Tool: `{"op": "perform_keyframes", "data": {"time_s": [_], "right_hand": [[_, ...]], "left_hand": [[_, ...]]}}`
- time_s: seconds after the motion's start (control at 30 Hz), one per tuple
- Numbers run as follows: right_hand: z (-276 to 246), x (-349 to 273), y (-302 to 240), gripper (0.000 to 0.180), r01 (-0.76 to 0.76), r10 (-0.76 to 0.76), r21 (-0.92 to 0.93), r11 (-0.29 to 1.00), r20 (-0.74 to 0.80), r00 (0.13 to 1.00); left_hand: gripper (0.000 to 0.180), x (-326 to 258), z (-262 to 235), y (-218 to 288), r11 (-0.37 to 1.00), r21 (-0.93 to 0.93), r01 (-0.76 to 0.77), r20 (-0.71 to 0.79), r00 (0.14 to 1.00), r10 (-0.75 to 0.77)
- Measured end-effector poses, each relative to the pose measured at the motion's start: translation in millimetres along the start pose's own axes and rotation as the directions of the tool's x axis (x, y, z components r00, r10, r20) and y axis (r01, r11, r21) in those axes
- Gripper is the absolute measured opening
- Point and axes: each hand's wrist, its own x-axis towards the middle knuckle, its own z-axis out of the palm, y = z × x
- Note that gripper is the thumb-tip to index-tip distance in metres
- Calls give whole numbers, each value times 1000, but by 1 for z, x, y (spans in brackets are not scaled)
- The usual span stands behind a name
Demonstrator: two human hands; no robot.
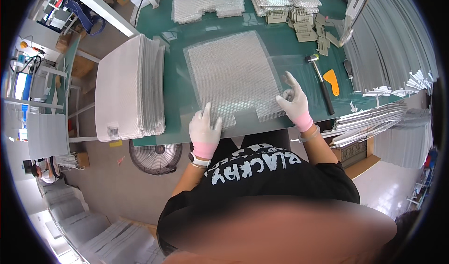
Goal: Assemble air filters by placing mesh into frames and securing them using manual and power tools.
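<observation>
A translucent mesh-patterned sheet [234, 72] with a notch in its near edge lies flat on the green table in front of me. My left hand [204, 130], in a white glove with a pink cuff, is at the sheet's near left corner, fingers stretched and thumb apart. At the right edge, near its near right corner, is my right hand [294, 102], gloved the same way. Its fingers are spread and partly bent, with the thumb close to the edge. Whether either hand presses on the sheet is hard to make out.
A thick stack of white sheets [119, 86] stands left. At right lie a hammer [322, 84], an orange scraper [332, 81] and a dark-handled tool [348, 69]. Grey-green plastic parts [304, 30] and mesh stacks [208, 2] sit at the back. Long strips [388, 39] fill the far right.
</observation>
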Motion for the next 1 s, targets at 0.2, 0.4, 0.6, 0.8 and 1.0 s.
{"op": "perform_keyframes", "data": {"time_s": [0.2,0.4,0.6,0.8,1.0], "right_hand": [[1,3,21,71,174,-176,-164,971,3,984],[0,7,23,68,122,-123,-51,991,-28,992],[2,10,25,64,305,-312,-247,920,11,950],[-3,9,40,56,323,-312,-543,776,115,943],[-2,10,35,50,342,-311,-551,762,152,938]], "left_hand": [[57,0,15,-6,996,87,1,-19,1000,1],[57,3,12,-3,999,48,21,-31,999,-19],[57,5,22,-8,992,107,65,30,997,-68],[58,5,24,-6,984,161,74,36,996,-81],[57,10,21,-6,985,129,112,76,989,-123]]}}
